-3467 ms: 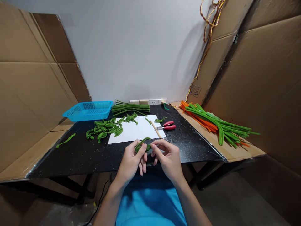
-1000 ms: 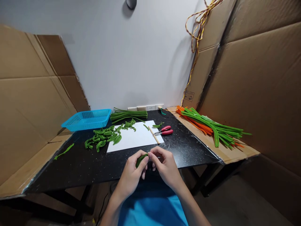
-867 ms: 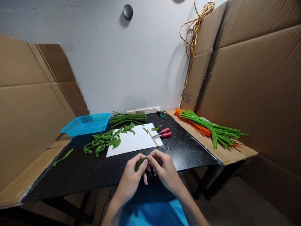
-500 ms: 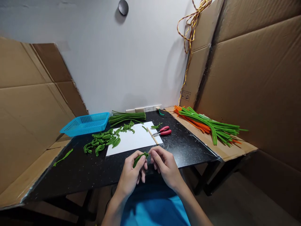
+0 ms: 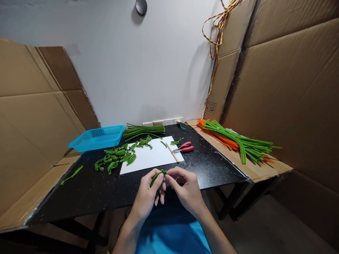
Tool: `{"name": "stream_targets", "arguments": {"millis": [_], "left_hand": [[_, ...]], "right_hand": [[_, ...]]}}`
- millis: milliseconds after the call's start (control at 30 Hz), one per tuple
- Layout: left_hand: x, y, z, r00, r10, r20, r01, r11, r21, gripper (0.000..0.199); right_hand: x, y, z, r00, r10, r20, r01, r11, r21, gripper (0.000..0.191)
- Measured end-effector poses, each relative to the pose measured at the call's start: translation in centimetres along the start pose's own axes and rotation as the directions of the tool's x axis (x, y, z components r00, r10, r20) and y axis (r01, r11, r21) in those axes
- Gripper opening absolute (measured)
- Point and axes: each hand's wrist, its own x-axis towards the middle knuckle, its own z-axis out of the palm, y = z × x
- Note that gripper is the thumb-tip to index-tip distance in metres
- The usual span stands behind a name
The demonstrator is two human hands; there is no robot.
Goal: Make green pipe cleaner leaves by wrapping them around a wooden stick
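Observation:
Near the table's front edge, my left hand (image 5: 148, 190) pinches a dark green fuzzy piece (image 5: 154, 179) between thumb and fingers. The thumb and index finger of my right hand (image 5: 185, 185) close on the right end of that same piece. Just beyond my hands lies a white sheet (image 5: 145, 158). A wooden stick (image 5: 172, 152) and red-handled pliers (image 5: 186, 148) rest at the sheet's right side. Many shaped green pieces (image 5: 116, 157) are heaped over its left edge and on the black table (image 5: 97, 194).
A blue basket (image 5: 97, 138) stands at the back left, beside a bundle of dark green stems (image 5: 144, 131). Bright green and orange stems (image 5: 238, 139) lie on cardboard at the right. Cardboard walls (image 5: 288, 84) rise on both sides. A twisted cord (image 5: 217, 42) hangs at the back.
My right hand has moved left to the green piece, and its thumb and index finger now close on the end. My left hand keeps its hold.

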Motion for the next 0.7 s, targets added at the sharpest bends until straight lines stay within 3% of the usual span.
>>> {"name": "stream_targets", "arguments": {"millis": [133,267,467,700], "left_hand": [[-0.19,0.07,0.28,0.999,0.021,-0.047,-0.019,0.998,0.054,0.041],[-0.32,0.08,0.42,0.996,0.050,-0.074,-0.043,0.995,0.094,0.039],[-0.04,0.08,0.22,0.996,0.075,-0.052,-0.074,0.997,0.010,0.036],[-0.04,0.36,0.38,0.991,0.099,-0.092,-0.101,0.995,-0.009,0.036]], "right_hand": [[-0.37,0.04,0.49,0.996,-0.065,-0.064,0.061,0.996,-0.063,0.018],[-0.55,-0.01,0.65,0.993,-0.107,-0.043,0.102,0.990,-0.099,0.017],[-0.59,-0.07,0.86,0.988,-0.124,-0.092,0.114,0.988,-0.103,0.016],[-0.54,0.16,0.25,0.994,-0.107,-0.004,0.107,0.991,-0.081,0.020]]}}
